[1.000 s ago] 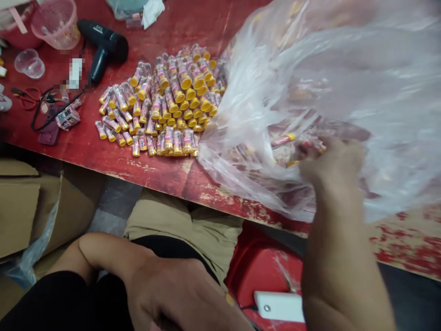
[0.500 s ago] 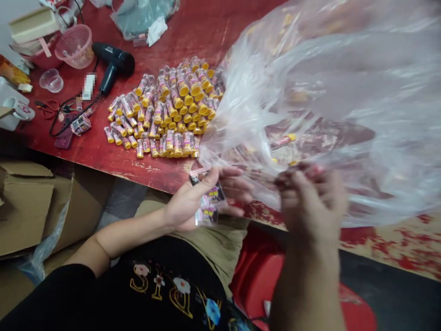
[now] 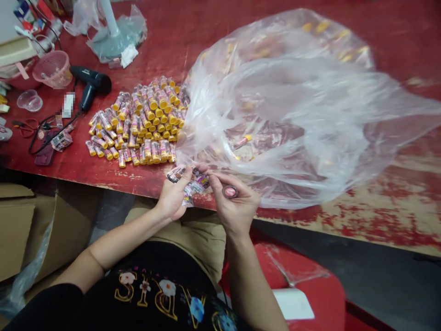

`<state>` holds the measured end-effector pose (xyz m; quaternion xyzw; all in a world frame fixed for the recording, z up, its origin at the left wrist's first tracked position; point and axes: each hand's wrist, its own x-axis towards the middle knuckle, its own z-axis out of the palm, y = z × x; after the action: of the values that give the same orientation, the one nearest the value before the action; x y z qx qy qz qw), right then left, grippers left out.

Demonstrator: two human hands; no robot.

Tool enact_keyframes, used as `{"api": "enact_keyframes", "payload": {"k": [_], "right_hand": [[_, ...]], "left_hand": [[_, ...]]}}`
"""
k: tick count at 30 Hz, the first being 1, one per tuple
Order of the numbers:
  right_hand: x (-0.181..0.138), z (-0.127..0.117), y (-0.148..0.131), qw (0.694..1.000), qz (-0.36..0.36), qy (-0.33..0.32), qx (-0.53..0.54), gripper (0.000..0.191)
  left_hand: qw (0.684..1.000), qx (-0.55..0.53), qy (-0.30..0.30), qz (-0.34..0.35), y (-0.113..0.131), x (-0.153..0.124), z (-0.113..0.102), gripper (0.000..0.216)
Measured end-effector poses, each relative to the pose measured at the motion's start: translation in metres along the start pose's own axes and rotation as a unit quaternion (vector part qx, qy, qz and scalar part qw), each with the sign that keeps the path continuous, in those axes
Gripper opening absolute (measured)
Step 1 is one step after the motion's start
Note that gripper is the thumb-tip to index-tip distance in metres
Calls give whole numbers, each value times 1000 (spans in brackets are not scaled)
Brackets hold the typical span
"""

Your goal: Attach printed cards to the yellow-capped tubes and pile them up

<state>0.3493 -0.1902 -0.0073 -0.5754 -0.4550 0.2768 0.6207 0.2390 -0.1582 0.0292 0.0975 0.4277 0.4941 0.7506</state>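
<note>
My left hand holds several small printed plastic labels, black, pink and yellow, with the thumb pressed on top of them. Close beside it, at the table's front edge, my right hand is closed around a small tube. Only the tube's round pink end with a dark rim shows. The right fingertips meet the labels, and the exact contact is hidden. Behind my hands lies a stacked pile of yellow-capped small tubes in clear wrap. To its right spreads a large clear plastic bag with more tubes inside.
A black hair dryer lies on the red table, near a pink basket. Red-handled pliers and a cord are at the left. Below stand cardboard boxes and a red stool.
My right hand has come left from the bag's front side to my left hand, bringing the small tube. My left fingers have closed in around the labels. The view has shifted right.
</note>
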Motion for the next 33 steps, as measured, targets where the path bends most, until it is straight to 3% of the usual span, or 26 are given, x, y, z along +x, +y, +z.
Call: {"api": "enact_keyframes", "payload": {"k": [3, 6, 11, 16, 20, 23, 26, 30, 33], "right_hand": [[2, -1, -1, 999, 33, 7, 16, 17], [4, -2, 2, 996, 81, -26, 28, 23], [8, -4, 6, 997, 70, -23, 4, 28], [11, -7, 8, 999, 44, 26, 10, 30], [13, -5, 16, 998, 60, 31, 16, 43], [14, -6, 21, 991, 112, -2, 71, 50], [10, -18, 19, 981, 140, -55, 124, 43], [-8, -41, 13, 997, 55, -53, 19, 29], [-22, -49, 13, 998, -17, -42, -46, 31]], "left_hand": [[999, 25, -9, 37, -5, 4, -4, 39], [995, 57, -18, 76, -11, 9, -6, 48], [985, 88, 34, 147, -15, 20, -4, 54], [991, 95, 10, 99, -15, 25, 0, 60], [986, 95, 28, 137, -22, 26, 6, 62], [989, 68, 43, 124, -23, 26, 11, 61], [994, 45, 65, 70, -17, 25, 14, 58], [993, 54, 105, 13, -4, 24, 13, 55], [991, 57, 121, 0, -1, 25, 12, 56]]}}
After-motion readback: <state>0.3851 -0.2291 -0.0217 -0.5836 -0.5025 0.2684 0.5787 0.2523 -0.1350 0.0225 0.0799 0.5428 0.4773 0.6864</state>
